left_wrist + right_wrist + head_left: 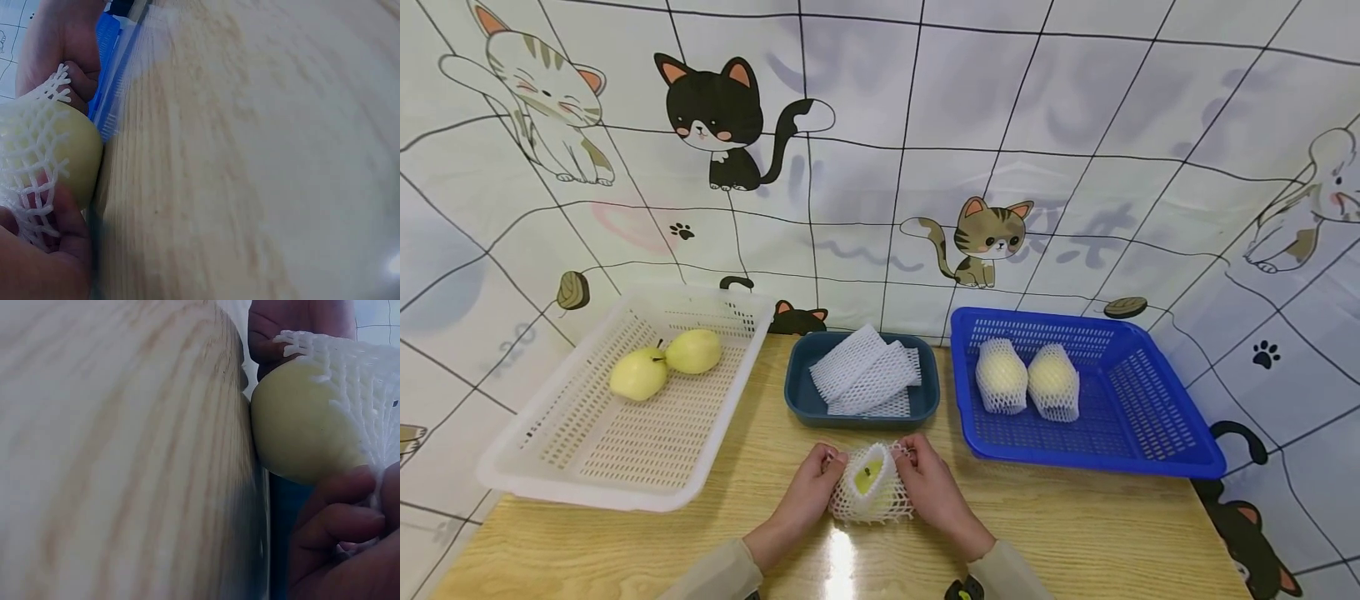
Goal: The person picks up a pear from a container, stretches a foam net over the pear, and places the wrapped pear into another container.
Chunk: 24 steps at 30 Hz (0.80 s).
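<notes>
A yellow pear (867, 478) stands on the wooden table with a white foam net sleeve (880, 506) partly around it. Its stem shows through the sleeve's opening on top. On the left side, my left hand (812, 482) pinches the edge of the net. My right hand (931, 481) pinches the opposite edge, so the net is stretched between them. In the left wrist view, the pear's lower part (84, 147) is bare below the net. The right wrist view shows curled fingers (340, 522) holding the gathered mesh beside the pear (300, 422).
A white basket (587, 492) at left holds two bare pears (694, 351). Behind the hands, a dark teal tray (862, 423) carries several flat foam nets (865, 375). The blue basket (1120, 462) at right contains two net-wrapped pears (1002, 375). A cat-patterned sheet (865, 183) hangs behind.
</notes>
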Available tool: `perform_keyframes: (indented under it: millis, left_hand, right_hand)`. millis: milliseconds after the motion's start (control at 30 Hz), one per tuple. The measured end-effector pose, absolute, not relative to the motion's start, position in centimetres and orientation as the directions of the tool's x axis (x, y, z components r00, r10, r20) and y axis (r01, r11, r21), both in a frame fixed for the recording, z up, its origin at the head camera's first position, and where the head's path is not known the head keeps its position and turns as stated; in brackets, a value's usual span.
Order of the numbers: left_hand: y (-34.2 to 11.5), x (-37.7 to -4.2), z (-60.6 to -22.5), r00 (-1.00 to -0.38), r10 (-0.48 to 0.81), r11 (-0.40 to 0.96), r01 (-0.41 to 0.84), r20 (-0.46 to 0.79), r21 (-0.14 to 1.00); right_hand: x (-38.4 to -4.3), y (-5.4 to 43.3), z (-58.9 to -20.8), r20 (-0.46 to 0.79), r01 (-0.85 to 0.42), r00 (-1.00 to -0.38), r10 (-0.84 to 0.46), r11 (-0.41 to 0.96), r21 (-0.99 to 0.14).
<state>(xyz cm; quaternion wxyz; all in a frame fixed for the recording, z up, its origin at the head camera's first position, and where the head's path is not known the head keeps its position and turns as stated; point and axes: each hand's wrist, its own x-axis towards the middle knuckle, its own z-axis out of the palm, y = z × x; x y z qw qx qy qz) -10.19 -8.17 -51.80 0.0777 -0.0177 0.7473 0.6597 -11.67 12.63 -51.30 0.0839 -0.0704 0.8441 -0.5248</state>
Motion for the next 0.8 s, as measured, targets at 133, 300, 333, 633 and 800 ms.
perform_keyframes:
  millis: [133, 300, 333, 633, 800]
  left_hand:
    - [-8.2, -10.2, -51.9, -0.987, 0.081, 0.124, -0.129, -0.140, 0.984]
    - [-8.3, -10.3, -52.1, -0.988, 0.091, 0.127, -0.116, -0.128, 0.985]
    - [-8.3, -10.3, -52.2, -0.988, 0.094, 0.129, -0.109, -0.122, 0.986]
    - [-8.6, -10.3, -52.2, -0.986, 0.115, 0.123, -0.103, -0.117, 0.987]
    - [-9.3, -10.5, -52.1, -0.959, 0.171, 0.004, -0.230, -0.227, 0.973]
  right_hand:
    - [-11.8, 12.7, -51.4, -0.063, -0.048, -0.975, -0.213, 0.480, -0.876]
    - [-11.9, 12.9, -51.5, -0.040, -0.108, -0.969, -0.245, 0.560, -0.821]
    - [-11.9, 12.9, -51.5, -0.034, -0.121, -0.967, -0.253, 0.572, -0.811]
    - [-11.7, 13.3, -51.4, -0.020, -0.185, -0.955, -0.295, 0.648, -0.738]
    - [-11.6, 13.4, -51.4, -0.041, -0.169, -0.955, -0.294, 0.650, -0.741]
